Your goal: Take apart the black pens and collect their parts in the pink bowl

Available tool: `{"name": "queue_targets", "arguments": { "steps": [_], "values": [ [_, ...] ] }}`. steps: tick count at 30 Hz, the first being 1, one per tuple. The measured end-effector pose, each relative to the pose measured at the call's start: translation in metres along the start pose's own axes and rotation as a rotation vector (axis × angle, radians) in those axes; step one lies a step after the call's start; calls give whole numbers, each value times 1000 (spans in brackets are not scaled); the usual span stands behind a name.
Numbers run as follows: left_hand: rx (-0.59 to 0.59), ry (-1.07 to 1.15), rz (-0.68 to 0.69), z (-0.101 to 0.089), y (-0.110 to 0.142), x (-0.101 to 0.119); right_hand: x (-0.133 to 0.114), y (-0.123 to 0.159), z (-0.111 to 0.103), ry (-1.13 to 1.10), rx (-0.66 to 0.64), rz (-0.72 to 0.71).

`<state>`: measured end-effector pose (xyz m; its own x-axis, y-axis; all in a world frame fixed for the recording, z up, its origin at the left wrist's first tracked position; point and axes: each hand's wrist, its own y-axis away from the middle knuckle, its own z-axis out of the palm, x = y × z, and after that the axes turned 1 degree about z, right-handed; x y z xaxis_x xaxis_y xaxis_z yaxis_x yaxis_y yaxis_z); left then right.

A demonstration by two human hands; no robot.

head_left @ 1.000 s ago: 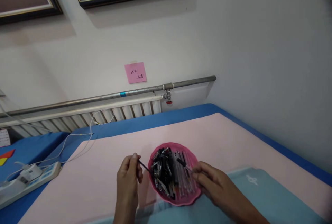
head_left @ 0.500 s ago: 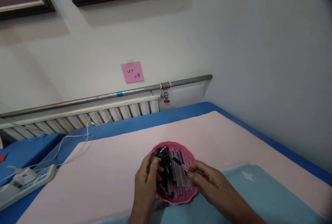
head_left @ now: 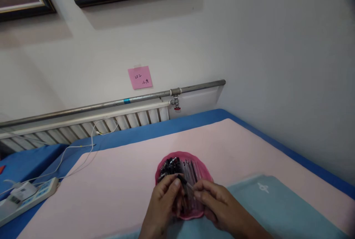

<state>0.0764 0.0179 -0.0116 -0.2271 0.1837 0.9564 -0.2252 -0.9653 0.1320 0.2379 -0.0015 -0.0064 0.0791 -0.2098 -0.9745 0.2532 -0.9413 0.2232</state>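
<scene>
Between my hands, above a pink scalloped dish (head_left: 158, 167), is a slim pen (head_left: 182, 178) with a black end and a clear barrel. My right hand (head_left: 219, 202) pinches it by the clear part. The fingers of my left hand (head_left: 163, 202) close on the black end; whether they hold anything else is hidden. Dark pen pieces (head_left: 172, 163) with shiny tips lie in the dish's left half. Several clear tubes (head_left: 191, 170) lie side by side in its right half. My hands cover the lower part of the dish.
The dish sits on a pink mat (head_left: 116, 180), by a light blue cloth (head_left: 257, 205), on a blue-covered table (head_left: 138, 132). A power strip (head_left: 41, 194) with plugs and white cables (head_left: 66, 150) lies at left. A radiator (head_left: 133, 120) and pipe (head_left: 105, 104) run along the wall behind.
My left hand has moved right and closed on the pen's black end, which stood free before. My right hand has shifted slightly left and lower with the pen.
</scene>
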Motion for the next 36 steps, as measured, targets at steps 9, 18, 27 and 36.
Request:
{"name": "queue_targets", "arguments": {
  "steps": [9, 18, 27, 36],
  "values": [
    [222, 280, 5, 4, 0, 7, -8, 7, 8, 190, -42, -61],
    [442, -186, 104, -34, -4, 25, -10, 2, -2, 17, 77, 13],
    [-62, 49, -114, 9, 8, 5, -3, 1, 9, -223, -65, 78],
    [35, 168, 2, -10, 2, 12, -1, 0, 11, -371, -257, 220]
  ]
}}
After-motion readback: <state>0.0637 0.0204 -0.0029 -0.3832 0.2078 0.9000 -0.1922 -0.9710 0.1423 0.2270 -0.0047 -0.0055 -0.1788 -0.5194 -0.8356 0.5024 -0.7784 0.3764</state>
